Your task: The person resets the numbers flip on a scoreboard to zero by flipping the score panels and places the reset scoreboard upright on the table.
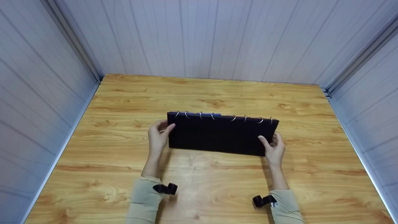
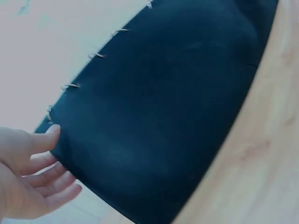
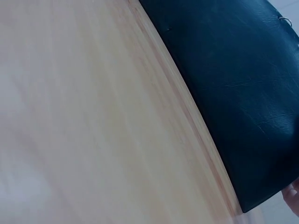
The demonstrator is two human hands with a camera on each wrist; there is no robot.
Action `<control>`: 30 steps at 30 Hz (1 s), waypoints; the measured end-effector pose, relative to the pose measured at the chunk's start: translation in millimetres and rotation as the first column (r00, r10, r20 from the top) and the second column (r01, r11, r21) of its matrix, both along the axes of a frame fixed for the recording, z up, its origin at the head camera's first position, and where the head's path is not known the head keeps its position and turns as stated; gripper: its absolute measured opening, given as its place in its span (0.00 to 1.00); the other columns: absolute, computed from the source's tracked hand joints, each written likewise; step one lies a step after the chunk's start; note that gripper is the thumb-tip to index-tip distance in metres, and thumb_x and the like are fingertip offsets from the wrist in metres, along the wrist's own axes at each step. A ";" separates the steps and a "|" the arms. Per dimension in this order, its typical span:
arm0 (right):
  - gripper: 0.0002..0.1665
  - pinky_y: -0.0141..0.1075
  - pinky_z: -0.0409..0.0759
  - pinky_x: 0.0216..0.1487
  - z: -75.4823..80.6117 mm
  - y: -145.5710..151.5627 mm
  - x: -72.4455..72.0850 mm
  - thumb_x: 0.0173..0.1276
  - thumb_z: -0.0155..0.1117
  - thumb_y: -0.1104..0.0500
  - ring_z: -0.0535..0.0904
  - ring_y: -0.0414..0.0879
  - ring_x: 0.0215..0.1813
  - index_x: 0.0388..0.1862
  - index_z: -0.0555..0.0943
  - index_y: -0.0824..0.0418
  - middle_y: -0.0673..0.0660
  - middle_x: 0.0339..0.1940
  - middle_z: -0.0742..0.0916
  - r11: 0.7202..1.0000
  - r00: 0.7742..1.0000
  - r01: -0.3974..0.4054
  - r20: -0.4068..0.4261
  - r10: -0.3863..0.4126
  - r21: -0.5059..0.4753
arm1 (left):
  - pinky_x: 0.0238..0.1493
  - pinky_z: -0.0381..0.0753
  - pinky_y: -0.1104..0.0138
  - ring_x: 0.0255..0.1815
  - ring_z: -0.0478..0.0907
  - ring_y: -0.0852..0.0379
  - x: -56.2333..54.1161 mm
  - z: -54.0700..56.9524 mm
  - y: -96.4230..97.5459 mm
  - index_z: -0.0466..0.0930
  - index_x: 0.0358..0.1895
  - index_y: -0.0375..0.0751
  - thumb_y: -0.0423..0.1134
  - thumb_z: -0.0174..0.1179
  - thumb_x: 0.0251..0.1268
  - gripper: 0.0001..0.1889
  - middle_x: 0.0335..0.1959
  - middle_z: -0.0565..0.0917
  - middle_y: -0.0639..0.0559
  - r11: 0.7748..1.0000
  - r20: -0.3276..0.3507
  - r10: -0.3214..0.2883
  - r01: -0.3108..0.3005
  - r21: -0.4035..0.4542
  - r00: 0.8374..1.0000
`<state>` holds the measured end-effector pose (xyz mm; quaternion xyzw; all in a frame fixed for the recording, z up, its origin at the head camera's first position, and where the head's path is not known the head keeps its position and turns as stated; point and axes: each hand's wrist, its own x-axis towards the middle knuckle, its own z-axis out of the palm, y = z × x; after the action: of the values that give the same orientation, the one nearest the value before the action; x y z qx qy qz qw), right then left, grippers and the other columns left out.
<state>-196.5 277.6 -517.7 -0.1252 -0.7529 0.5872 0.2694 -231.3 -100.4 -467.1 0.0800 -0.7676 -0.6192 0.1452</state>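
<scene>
A black ring-bound desk calendar (image 1: pixel 217 133) stands on its long edge, with several metal rings along its top and a strip of blue showing behind them. The left hand (image 1: pixel 158 137) grips its left side, thumb on the front cover and fingers behind. In the left wrist view, that thumb presses near the corner below the rings. The right hand (image 1: pixel 274 149) holds the right side the same way; only its fingertips (image 3: pixel 292 198) show at the edge in the right wrist view. The side facing away is hidden.
A wood-grain table (image 1: pixel 199 180) lies under everything. White panelled walls (image 1: pixel 199 40) close off the back and both sides. Both forearms wear beige sleeves (image 1: pixel 143 199) with black wrist cameras (image 1: pixel 168 189).
</scene>
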 end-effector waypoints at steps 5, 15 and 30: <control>0.17 0.19 0.77 0.40 0.1 4.5 4.0 0.70 0.73 0.75 0.80 0.25 0.35 0.53 0.79 0.81 0.40 0.32 0.87 0.999 0.999 -0.036 -0.005 0.036 0.028 | 0.38 0.76 0.82 0.31 0.77 0.74 -7.1 -6.6 -2.4 0.86 0.43 0.16 0.24 0.71 0.68 0.09 0.37 0.91 0.31 1.000 -0.014 -0.013 0.012 -0.021 1.000; 0.13 0.20 0.82 0.43 4.7 4.3 32.8 0.71 0.70 0.78 0.82 0.26 0.35 0.49 0.79 0.86 0.37 0.32 0.87 0.989 0.989 -0.148 0.028 0.147 0.024 | 0.41 0.75 0.80 0.37 0.86 0.59 -48.3 1.6 -4.5 0.88 0.47 0.17 0.27 0.71 0.70 0.11 0.44 0.92 0.28 0.991 0.036 -0.052 0.056 -0.124 0.998; 0.13 0.21 0.86 0.40 13.0 -39.1 69.5 0.64 0.76 0.77 0.85 0.24 0.35 0.44 0.84 0.84 0.80 0.39 0.90 0.931 0.931 -0.355 0.121 0.345 0.080 | 0.66 0.83 0.53 0.60 0.85 0.31 -101.4 10.9 -18.7 0.84 0.59 0.18 0.27 0.64 0.77 0.15 0.57 0.87 0.24 0.958 0.075 -0.171 0.183 -0.219 0.982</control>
<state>-127.0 238.5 -504.7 -0.0058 -0.8048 0.5799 0.1265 -332.7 -119.0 -456.2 0.0113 -0.8405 -0.5363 0.0759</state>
